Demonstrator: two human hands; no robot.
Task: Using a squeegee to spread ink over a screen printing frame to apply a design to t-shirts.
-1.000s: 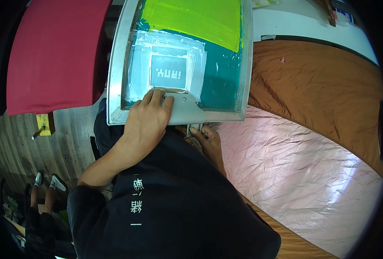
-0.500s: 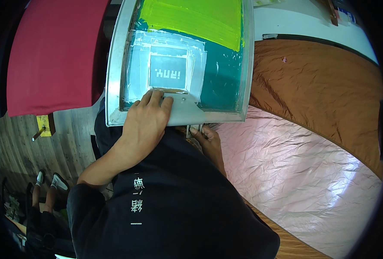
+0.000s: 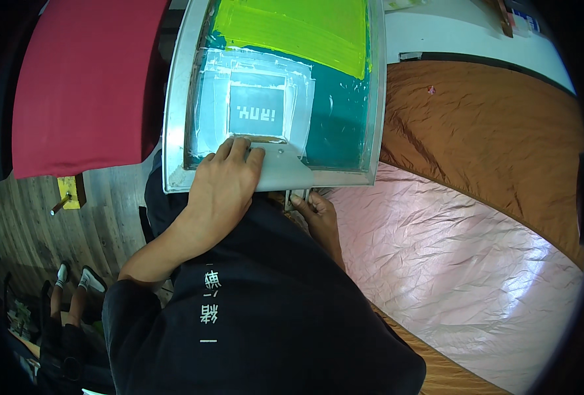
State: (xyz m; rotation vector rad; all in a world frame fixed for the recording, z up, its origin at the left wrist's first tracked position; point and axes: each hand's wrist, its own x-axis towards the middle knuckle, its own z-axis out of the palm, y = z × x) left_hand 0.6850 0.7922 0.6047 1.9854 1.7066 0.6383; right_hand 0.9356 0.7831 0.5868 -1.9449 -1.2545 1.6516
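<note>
Your left hand lay flat, fingers spread, on the near edge of a screen-printing frame, its fingertips resting on the pale tape around the stencil window. Your right hand reached beneath the frame's near rail, fingers curled at a small metal clamp; whether it gripped that clamp could not be told. The aluminium frame, with its teal mesh and a band of yellow-green ink at the far end, sat above a pink cloth. A brown cloth lay beyond, a red cloth to the left.
</note>
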